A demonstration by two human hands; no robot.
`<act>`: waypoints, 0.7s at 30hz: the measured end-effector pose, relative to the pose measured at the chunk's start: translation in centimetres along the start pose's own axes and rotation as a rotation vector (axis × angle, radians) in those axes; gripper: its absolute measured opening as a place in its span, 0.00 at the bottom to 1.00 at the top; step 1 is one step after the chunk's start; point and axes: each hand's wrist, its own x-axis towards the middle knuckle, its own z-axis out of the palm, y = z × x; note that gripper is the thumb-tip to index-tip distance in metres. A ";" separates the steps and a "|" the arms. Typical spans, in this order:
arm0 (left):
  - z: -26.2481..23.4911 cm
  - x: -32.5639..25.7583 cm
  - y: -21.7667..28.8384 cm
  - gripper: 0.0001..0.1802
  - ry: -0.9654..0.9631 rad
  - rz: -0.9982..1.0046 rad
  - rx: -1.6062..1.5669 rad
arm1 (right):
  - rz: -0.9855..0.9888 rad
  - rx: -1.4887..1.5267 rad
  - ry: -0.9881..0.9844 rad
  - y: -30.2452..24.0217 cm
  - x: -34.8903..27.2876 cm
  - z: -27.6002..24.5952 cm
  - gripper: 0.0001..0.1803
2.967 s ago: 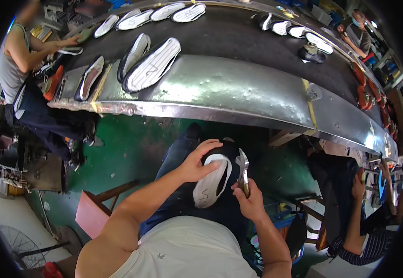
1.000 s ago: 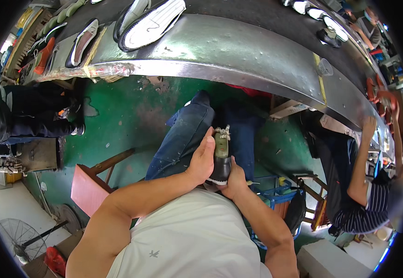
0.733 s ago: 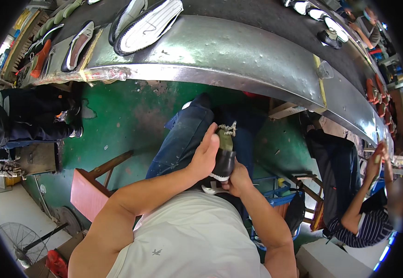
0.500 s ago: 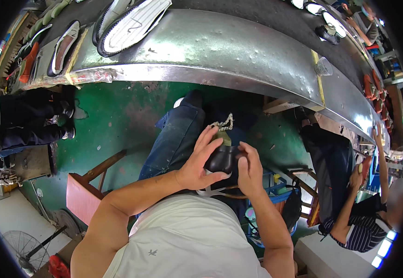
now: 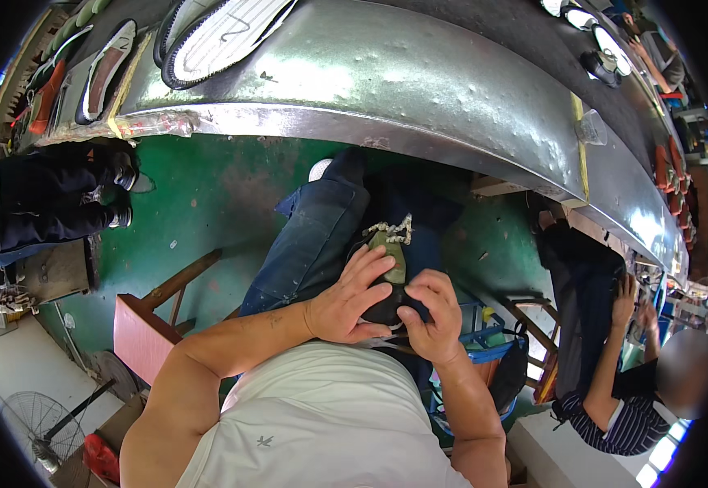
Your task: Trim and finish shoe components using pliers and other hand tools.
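Note:
A black shoe upper (image 5: 384, 311) on a green shoe last (image 5: 394, 259) rests on my lap, between my jeans-covered legs. A knotted pale cord (image 5: 394, 228) trails from the last's far end. My left hand (image 5: 355, 294) lies over the left side, its fingers curled across the black upper and onto the last. At the right side, my right hand (image 5: 433, 313) grips the upper's edge between its thumb and bent fingers. Much of the black upper is hidden under both hands.
Ahead runs a metal-edged bench (image 5: 419, 69) with white-soled shoes (image 5: 222, 41) and a brown-lined shoe (image 5: 110, 71). A pink-topped stool (image 5: 144, 329) stands left, a blue basket frame (image 5: 484, 342) right. A seated co-worker (image 5: 614, 407) is at right, a fan (image 5: 41, 431) lower left.
Both hands have shifted over the black shoe upper, covering more of it, with the fingers closer together. More of the green last shows. The co-worker's hands have moved nearer their knee.

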 end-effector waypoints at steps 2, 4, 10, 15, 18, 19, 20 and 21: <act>0.1 -0.1 -0.2 0.45 -0.031 0.019 0.027 | -0.067 -0.021 -0.014 0.7 -0.9 0.0 0.18; 0.0 0.2 -0.2 0.44 -0.021 0.018 0.025 | -0.099 -0.038 -0.027 1.2 -0.4 0.0 0.19; -0.3 1.3 -0.6 0.40 -0.012 0.005 0.003 | -0.046 0.156 -0.105 2.7 1.2 1.1 0.27; -0.5 1.9 -1.2 0.41 0.004 0.017 -0.009 | -0.067 0.078 -0.171 3.4 1.6 1.1 0.29; -0.6 2.1 -1.1 0.42 -0.009 0.000 -0.039 | -0.083 0.086 -0.135 3.8 1.4 1.3 0.29; -0.6 2.0 -1.1 0.43 -0.015 -0.002 -0.036 | -0.088 0.082 -0.137 3.7 1.3 1.4 0.29; -0.6 1.8 -1.1 0.43 -0.021 -0.003 -0.033 | -0.094 0.078 -0.138 3.7 1.3 1.4 0.28; -0.5 1.8 -1.2 0.43 -0.021 -0.003 -0.034 | -0.093 0.076 -0.138 3.9 1.1 1.4 0.28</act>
